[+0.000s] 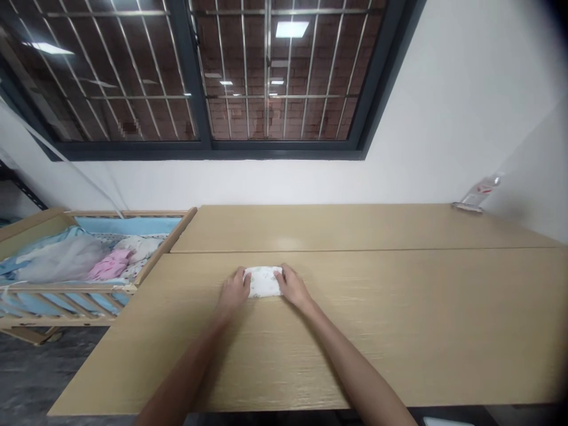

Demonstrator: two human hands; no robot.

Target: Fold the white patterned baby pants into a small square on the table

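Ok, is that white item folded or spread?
Folded, it seems: the white patterned item makes a compact rectangle between the left hand and right hand; layers aren't discernible.

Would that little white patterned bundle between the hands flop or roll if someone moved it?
The white bundle looks cloth-like, so it may be light and flop slightly when lifted. Its flat, roughly rectangular shape suggests it would slide rather than roll if pushed across the table.

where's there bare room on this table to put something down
Widest: the tabletop right of the right hand and forearm, nearside of the seam. Also the back strip between seam and wall, left of the bottle. Crowded: where both hands, left hand included, hold the white patterned item.
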